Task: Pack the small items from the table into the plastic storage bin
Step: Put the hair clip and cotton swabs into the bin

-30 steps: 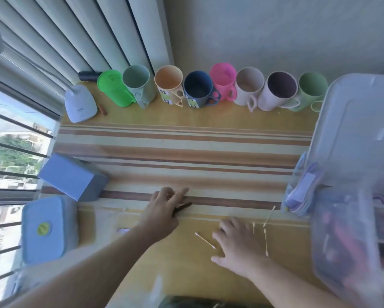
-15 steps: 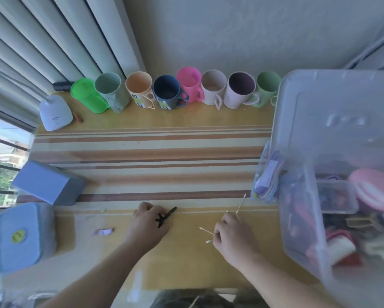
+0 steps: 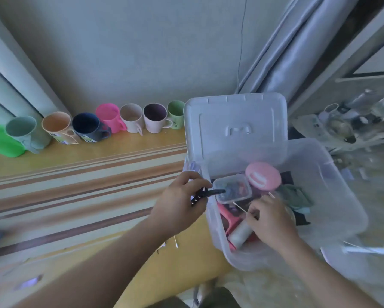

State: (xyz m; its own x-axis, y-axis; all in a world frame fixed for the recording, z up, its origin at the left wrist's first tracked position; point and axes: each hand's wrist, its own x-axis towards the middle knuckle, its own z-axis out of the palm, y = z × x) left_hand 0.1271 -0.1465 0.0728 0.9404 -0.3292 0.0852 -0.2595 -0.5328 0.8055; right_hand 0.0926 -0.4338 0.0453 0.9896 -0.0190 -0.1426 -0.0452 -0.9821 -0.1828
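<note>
The clear plastic storage bin (image 3: 333,185) stands at the table's right end, its lid (image 3: 235,130) raised. My left hand (image 3: 180,203) grips a black hair clip (image 3: 205,194) at the bin's left rim, the clip's tip reaching over the rim. My right hand (image 3: 268,221) is inside the bin and pinches thin cotton swabs (image 3: 240,206). In the bin lie a pink round case (image 3: 263,175), a small clear box (image 3: 232,191), a white roll (image 3: 240,233) and dark cloths. One cotton swab (image 3: 176,241) lies on the table below my left wrist.
A row of coloured mugs (image 3: 111,121) lines the wall at the back of the striped table (image 3: 75,181). A small scrap (image 3: 29,283) lies near the front left. Grey curtains (image 3: 293,52) hang behind the bin, and a cluttered shelf (image 3: 351,125) is at the right.
Both hands lifted off the table and moved right to the bin: the left carried the black clip to the rim, the right took the swabs inside. The view swung right.
</note>
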